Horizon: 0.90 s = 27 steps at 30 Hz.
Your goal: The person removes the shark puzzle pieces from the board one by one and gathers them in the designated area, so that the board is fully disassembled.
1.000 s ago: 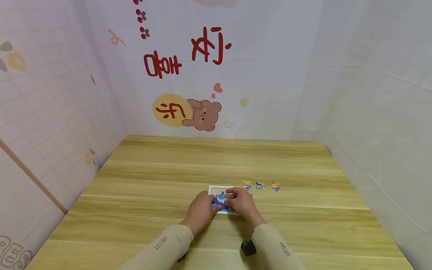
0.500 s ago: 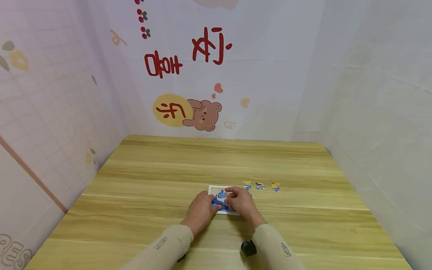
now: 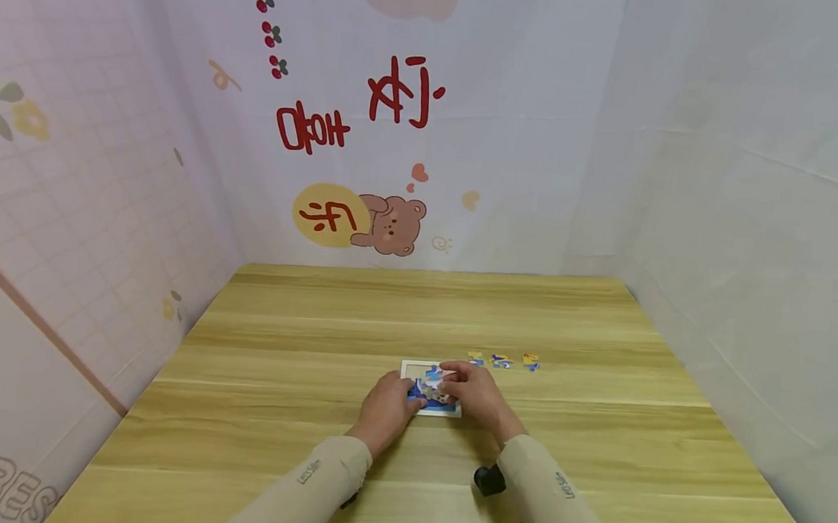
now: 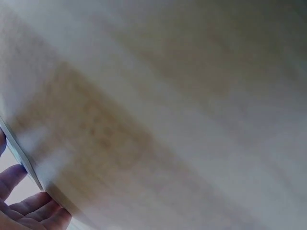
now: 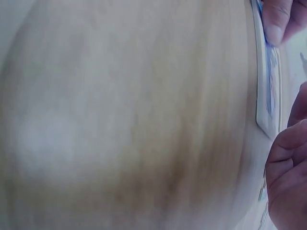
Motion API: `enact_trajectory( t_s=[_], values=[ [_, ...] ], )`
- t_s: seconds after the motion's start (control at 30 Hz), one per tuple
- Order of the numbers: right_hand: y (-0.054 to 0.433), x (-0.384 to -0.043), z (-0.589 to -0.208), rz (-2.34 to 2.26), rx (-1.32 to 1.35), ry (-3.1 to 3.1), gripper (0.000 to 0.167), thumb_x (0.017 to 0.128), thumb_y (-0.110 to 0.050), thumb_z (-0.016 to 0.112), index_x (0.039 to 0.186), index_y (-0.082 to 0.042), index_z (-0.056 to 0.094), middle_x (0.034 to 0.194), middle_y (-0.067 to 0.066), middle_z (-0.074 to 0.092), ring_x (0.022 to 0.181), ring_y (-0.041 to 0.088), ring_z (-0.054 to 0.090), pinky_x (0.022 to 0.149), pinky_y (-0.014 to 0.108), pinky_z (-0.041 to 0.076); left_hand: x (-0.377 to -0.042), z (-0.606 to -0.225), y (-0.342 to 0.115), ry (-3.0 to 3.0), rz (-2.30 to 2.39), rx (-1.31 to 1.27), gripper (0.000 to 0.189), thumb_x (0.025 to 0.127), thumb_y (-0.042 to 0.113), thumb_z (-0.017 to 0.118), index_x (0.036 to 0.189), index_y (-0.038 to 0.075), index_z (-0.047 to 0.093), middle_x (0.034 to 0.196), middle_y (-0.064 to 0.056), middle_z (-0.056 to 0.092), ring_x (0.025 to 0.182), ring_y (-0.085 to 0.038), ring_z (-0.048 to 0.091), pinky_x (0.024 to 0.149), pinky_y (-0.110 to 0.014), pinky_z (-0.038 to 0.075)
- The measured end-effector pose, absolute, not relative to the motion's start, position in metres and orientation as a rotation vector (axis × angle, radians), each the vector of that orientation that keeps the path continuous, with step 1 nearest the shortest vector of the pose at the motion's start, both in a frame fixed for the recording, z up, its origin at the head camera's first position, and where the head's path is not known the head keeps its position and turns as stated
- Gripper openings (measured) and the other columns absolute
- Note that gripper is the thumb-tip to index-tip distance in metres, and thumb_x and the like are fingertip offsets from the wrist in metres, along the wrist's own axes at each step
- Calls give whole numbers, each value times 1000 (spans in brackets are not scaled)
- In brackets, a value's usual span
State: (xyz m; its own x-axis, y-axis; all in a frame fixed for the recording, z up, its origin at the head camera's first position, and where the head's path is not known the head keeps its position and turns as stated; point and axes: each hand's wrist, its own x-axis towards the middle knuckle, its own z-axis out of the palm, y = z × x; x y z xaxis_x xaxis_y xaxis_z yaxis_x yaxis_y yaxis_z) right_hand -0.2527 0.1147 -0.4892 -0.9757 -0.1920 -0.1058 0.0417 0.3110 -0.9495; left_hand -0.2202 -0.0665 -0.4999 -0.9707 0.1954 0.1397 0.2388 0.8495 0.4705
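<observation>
On the bench [image 3: 300, 326], the white jigsaw frame [image 3: 442, 414], likely light and stiff, suits a rim hold; the left hand [image 3: 384, 407] clamps its nine-o'clock edge; whether the right hand [image 3: 479, 395], at three, pinches anything, I cannot tell

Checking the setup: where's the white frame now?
Below centre in the head view, the white frame lies on the table, left hand at its left edge, right hand over its right, loose puzzle pieces farther right.
</observation>
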Motion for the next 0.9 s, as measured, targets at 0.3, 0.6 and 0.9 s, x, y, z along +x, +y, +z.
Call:
enact_trajectory(
  t_s=[0.3, 0.6, 0.9],
  values=[
    [131, -256, -484, -1737, -119, 2349, 33, 92, 1, 66, 125, 0, 65, 88, 7, 65, 71, 21, 62, 65, 29, 52, -221, -498, -65, -2964, -770, -328, 34, 92, 29, 72, 107, -1, 72, 102, -13, 62, 92, -25, 58, 85, -45, 50],
    [151, -258, -480, -1731, -102, 2355, 33, 93, -3, 66, 126, -1, 64, 87, 8, 65, 74, 22, 60, 60, 28, 45, -221, -498, -65, -2963, -760, -323, 36, 92, 29, 72, 111, -1, 72, 105, -14, 63, 94, -26, 58, 86, -45, 50],
    [184, -262, -477, -1756, -50, 2331, 40, 94, -9, 66, 132, -3, 60, 95, 8, 66, 81, 22, 61, 62, 31, 42, -221, -501, -65, -2970, -733, -327, 36, 90, 29, 73, 109, -1, 72, 104, -15, 63, 94, -27, 59, 87, -45, 50]
  ],
)
